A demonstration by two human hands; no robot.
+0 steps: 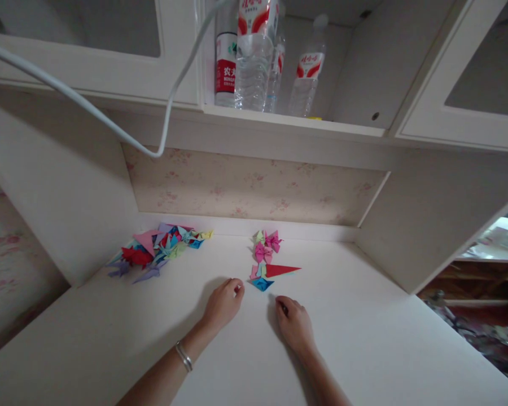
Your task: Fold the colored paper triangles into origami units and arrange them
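My left hand [225, 301] rests on the white tabletop [254, 366], its fingers curled in and nothing visible in them. My right hand [295, 322] lies across from it, also loosely closed, with no object showing. Just beyond and between the hands is a blue folded paper piece [261, 283]. Touching it are a long red pointed paper piece [280, 270] and small pink and pale green folded strips. Farther back sits a small cluster of pink origami pieces [267, 252] with a light green one. A bracelet [183, 356] circles my left wrist.
A heap of colourful origami [156, 248] lies at the table's back left. Overhead, a shelf [296, 121] holds several plastic bottles [254, 70]. A white cable [110, 127] hangs in front of the cabinet. Side panels [440, 197] bound the table.
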